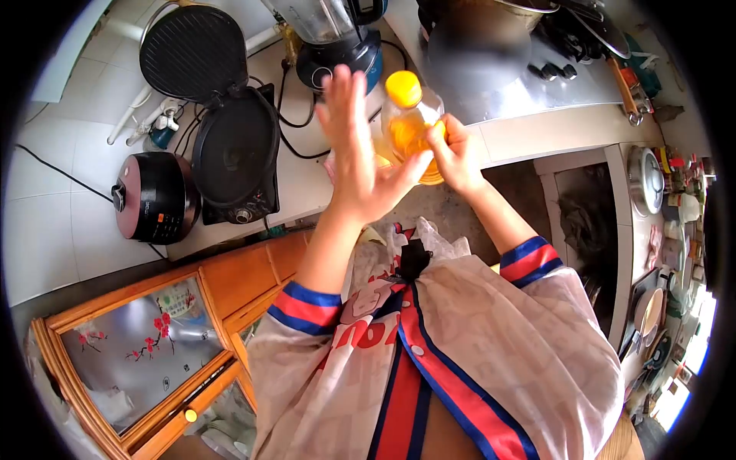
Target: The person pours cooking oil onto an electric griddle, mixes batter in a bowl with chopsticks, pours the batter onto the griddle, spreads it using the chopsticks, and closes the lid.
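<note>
My right hand (458, 157) is closed around the side of a clear oil bottle (408, 132) with a yellow cap (403, 89) on top. Yellow-orange liquid shows in its lower part. Just left of the bottle, my left hand (359, 165) is raised with the fingers stretched upward and the thumb pointing toward the bottle. Its fingertips are slightly blurred, and no object shows in it. Whether the left thumb touches the bottle, I cannot tell.
A blender (337, 54) stands behind the left hand. An open electric griddle (235, 146) and a pressure cooker (159, 198) are on the left. At the back right is a stove (491, 96) with pans. Black cords (295, 123) cross the counter.
</note>
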### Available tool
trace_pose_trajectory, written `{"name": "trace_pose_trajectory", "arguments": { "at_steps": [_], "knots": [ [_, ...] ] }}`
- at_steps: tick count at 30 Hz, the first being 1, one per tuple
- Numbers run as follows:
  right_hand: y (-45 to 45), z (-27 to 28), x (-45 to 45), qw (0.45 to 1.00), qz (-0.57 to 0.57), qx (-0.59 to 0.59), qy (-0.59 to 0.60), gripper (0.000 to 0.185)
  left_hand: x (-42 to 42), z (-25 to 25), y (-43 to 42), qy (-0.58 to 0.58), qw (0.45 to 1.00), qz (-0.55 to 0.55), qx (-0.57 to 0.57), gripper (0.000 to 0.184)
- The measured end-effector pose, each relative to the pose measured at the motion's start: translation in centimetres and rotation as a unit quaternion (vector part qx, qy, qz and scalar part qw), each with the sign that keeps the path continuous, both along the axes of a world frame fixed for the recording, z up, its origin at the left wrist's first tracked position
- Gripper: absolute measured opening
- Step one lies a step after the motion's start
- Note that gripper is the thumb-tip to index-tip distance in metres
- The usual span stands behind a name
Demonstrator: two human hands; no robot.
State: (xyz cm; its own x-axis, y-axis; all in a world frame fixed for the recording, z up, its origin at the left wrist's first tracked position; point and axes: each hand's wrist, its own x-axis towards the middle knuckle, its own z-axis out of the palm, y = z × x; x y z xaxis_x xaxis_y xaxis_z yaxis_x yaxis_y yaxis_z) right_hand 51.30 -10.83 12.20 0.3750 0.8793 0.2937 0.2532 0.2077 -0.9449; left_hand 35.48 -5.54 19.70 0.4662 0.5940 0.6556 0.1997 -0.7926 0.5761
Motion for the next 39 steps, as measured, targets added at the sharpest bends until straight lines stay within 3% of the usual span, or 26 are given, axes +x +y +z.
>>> {"name": "trace_pose_trajectory", "arguments": {
  "at_steps": [2, 4, 6, 9, 11, 14, 15, 16, 18, 20, 22, 25, 26, 31, 33, 36, 39],
  "knots": [
    [1.2, -0.6, 0.2, 0.992, 0.000, -0.006, 0.127, 0.029, -1.6, -0.5, -1.0, -0.015, 0.999, 0.045, -0.009, 0.081],
    [2.6, -1.4, 0.1, 0.990, -0.025, 0.000, 0.137, 0.032, -3.4, -2.6, -1.8, 0.010, 0.998, 0.032, -0.060, 0.068],
    [4.0, -2.2, -0.3, 0.979, -0.083, 0.027, 0.185, 0.036, -4.8, -3.5, -3.0, 0.068, 0.993, 0.036, -0.089, 0.043],
    [5.0, -2.6, -0.9, 0.973, -0.137, 0.009, 0.184, 0.041, -6.4, -5.8, -3.8, 0.088, 0.983, -0.006, -0.161, 0.027],
    [5.0, -3.1, -1.1, 0.963, -0.165, -0.018, 0.214, 0.039, -6.6, -6.1, -3.9, 0.092, 0.977, -0.029, -0.192, 0.026],
    [5.0, -7.5, -1.0, 0.968, -0.220, 0.005, 0.119, 0.032, -5.7, -6.4, -3.7, 0.088, 0.969, -0.086, -0.216, 0.028],
    [5.9, -11.7, 0.1, 0.967, -0.246, 0.024, -0.056, 0.037, -5.1, -6.7, -3.5, 0.076, 0.963, -0.113, -0.234, 0.028],
    [5.0, -9.7, -0.1, 0.955, -0.238, 0.044, -0.174, 0.040, -4.8, -7.0, -3.4, 0.070, 0.953, -0.142, -0.258, 0.028],
    [3.0, -5.2, -0.4, 0.877, -0.246, 0.104, -0.400, 0.049, -4.3, -7.1, -3.0, 0.094, 0.938, -0.190, -0.275, 0.027],
    [2.4, -4.9, -0.4, 0.965, -0.201, 0.016, -0.169, 0.036, -3.6, -9.2, -2.3, 0.082, 0.921, -0.255, -0.284, 0.027],
    [-0.7, -2.6, 0.6, 0.960, -0.218, 0.005, -0.175, 0.022, -2.0, -9.0, -2.0, 0.111, 0.909, -0.302, -0.265, 0.027],
    [-8.1, -3.4, 2.6, 0.941, -0.297, -0.037, -0.155, 0.021, 1.5, -9.7, -3.1, 0.173, 0.839, -0.393, -0.335, 0.028],
    [-11.5, -3.9, 3.0, 0.941, -0.314, -0.096, -0.088, 0.021, 2.9, -9.5, -3.7, 0.177, 0.833, -0.409, -0.328, 0.028],
    [-26.9, -8.1, 2.9, 0.834, -0.508, -0.207, 0.061, 0.016, 10.2, -8.5, -8.2, 0.198, 0.790, -0.499, -0.295, 0.025],
    [-32.4, -10.2, 2.7, 0.800, -0.559, -0.185, 0.117, 0.016, 13.5, -8.1, -11.0, 0.197, 0.781, -0.529, -0.266, 0.023],
    [-38.1, -9.5, 3.7, 0.751, -0.588, -0.212, 0.214, 0.018, 18.7, -8.0, -16.0, 0.228, 0.754, -0.552, -0.273, 0.024],
    [-42.7, -9.6, 5.9, 0.745, -0.599, -0.214, 0.203, 0.018, 23.9, -7.1, -22.0, 0.263, 0.714, -0.601, -0.245, 0.025]
  ]
}}
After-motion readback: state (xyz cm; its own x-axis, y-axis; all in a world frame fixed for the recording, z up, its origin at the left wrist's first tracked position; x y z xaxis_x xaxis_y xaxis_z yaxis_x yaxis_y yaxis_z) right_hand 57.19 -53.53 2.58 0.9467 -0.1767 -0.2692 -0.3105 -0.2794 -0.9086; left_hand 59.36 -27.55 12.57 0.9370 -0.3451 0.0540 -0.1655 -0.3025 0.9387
